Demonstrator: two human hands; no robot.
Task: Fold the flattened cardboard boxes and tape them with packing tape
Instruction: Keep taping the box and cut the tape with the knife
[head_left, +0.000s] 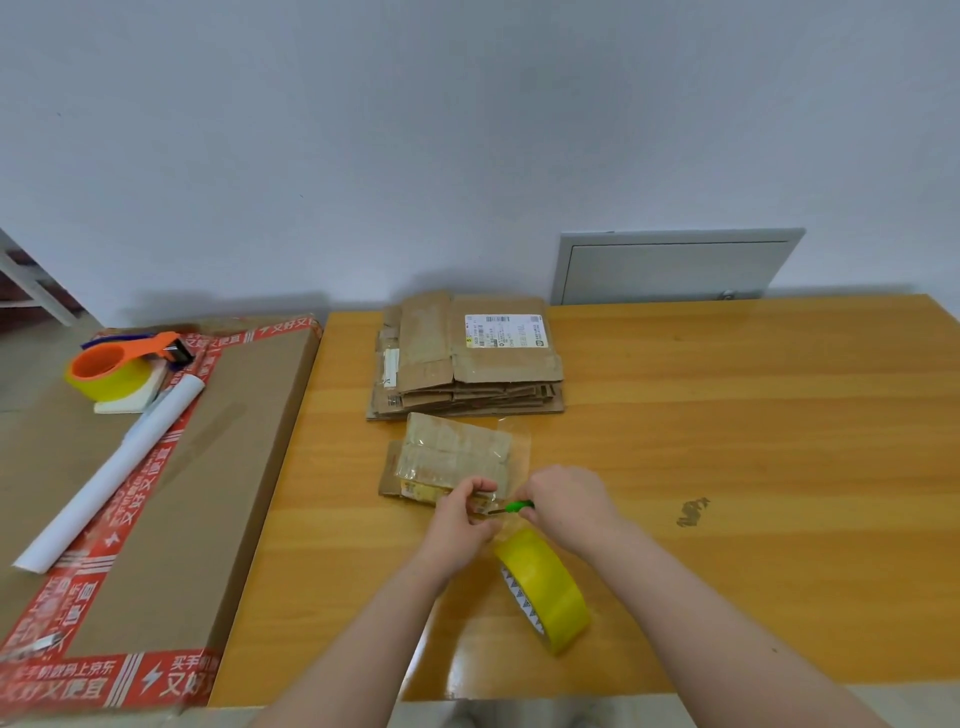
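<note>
A small folded cardboard box (449, 457) wrapped in clear tape lies on the wooden table (727, 415). A strip of clear tape runs from the box towards my hands. My left hand (460, 512) pinches that tape at the box's near edge. My right hand (563, 501) grips a small green-handled cutter (514, 506), its tip pointing at the tape by my left fingers. A yellow roll of packing tape (545, 590) stands on edge just below my hands. A stack of flattened cardboard boxes (467, 358) lies behind the small box.
A large cardboard box with red printed tape (171, 493) stands to the left of the table. On it lie an orange tape dispenser with a yellow roll (114, 371) and a white paper tube (111, 470). A grey wall panel (675, 267) is behind the table.
</note>
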